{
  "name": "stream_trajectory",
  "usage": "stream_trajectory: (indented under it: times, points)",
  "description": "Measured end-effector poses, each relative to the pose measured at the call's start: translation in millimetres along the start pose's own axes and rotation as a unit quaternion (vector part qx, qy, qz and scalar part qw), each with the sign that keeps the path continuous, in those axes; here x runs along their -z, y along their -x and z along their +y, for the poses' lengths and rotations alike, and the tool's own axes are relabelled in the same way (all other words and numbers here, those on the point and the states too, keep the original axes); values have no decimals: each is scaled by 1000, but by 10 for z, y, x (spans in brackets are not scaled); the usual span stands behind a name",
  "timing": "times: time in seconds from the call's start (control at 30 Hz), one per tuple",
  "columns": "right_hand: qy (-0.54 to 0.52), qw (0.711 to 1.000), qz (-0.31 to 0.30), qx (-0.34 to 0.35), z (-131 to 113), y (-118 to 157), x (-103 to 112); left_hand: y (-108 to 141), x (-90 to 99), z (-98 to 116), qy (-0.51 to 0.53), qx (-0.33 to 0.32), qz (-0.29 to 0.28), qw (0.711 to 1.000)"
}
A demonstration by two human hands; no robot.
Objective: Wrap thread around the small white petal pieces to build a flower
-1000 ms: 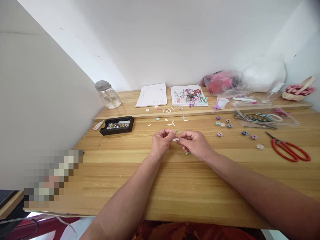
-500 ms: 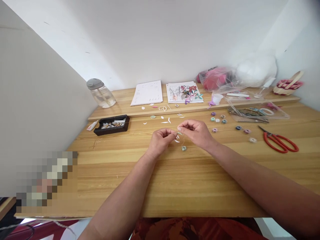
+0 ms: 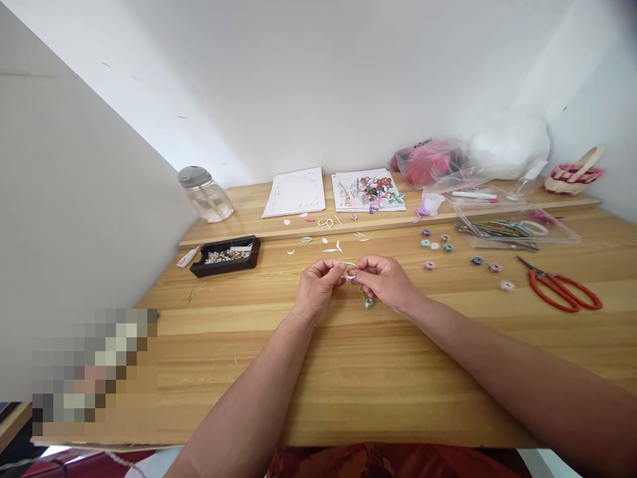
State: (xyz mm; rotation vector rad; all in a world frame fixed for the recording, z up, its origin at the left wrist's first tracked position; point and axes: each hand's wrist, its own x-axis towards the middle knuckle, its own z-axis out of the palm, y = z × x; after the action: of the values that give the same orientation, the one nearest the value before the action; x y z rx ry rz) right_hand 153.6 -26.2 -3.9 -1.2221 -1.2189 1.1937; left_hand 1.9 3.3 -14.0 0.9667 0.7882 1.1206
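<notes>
My left hand [image 3: 318, 287] and my right hand [image 3: 384, 281] meet over the middle of the wooden table, fingers pinched. Between their fingertips is a small leaf-like piece [image 3: 350, 264] with a green edge, and a white petal-shaped piece [image 3: 350, 277] lies just below it. Both hands grip this small work; finer detail is hidden by the fingers. A thread runs down to a green bobbin [image 3: 368, 303] on the table, just below my right fingers. Beyond the hands lie loose white cut pieces [image 3: 339, 246] and a green-edged leaf [image 3: 306, 239].
At left are a black bead tray [image 3: 226, 267], a glue tube [image 3: 188, 257] and a lidded jar [image 3: 206, 194]. Several bobbins [image 3: 429, 265], red-handled scissors [image 3: 562, 290] and a clear tool box [image 3: 517, 229] lie right. Papers [image 3: 294, 192] and a basket [image 3: 573, 178] stand behind.
My right hand has come down and closer to my left, its fingertips now beside the left ones at the small piece. The whole view has shifted slightly.
</notes>
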Motion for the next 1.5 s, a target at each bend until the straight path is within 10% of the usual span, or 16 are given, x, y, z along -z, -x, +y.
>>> stream_trajectory:
  times: [0.3,0.8,1.5]
  points:
    - [172,977,27,125,93,25,-23,-12,17,21,39,24,-48,998]
    - [160,962,57,211,186,8,-77,-67,126,8,58,44,-142,987]
    - [313,920,50,230,341,-47,-92,-136,259,20,101,81,-73,989]
